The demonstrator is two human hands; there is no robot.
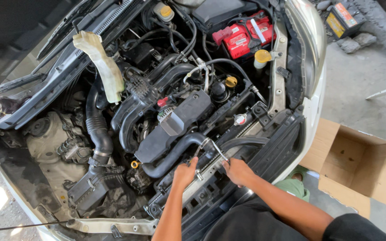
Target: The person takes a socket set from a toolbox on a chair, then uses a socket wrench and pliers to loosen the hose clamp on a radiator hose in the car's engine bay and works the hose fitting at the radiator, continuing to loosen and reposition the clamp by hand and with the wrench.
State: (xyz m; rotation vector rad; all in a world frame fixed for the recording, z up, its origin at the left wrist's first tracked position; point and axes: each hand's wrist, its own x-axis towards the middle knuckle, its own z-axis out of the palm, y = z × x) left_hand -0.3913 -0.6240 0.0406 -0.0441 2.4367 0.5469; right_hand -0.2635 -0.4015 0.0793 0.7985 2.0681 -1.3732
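Going left to right across the open engine bay, I count one pale plastic reservoir lying tilted near the cowl, one ribbed black intake hose below it, and one thick black radiator hose curving toward the front support. Small caps: three yellow ones that I can pick out, namely the dipstick ring, the oil filler cap and the washer cap. There is one red battery at the top of the bay.

I see two hands. My left hand is curled shut around the near end of the radiator hose, thumb up. My right hand is closed on one slim metal tool, whose far end reaches the hose just beside the left hand. Both work on the radiator support, close together but not touching.

To the right, one open cardboard box sits on the concrete floor, its right edge cut off. One second battery lies at the top corner, partly out of frame.

The tool's tip is too small and glinting to make out. Deep shadow hides the lower left of the bay, and my dark clothing covers the bumper's near edge.
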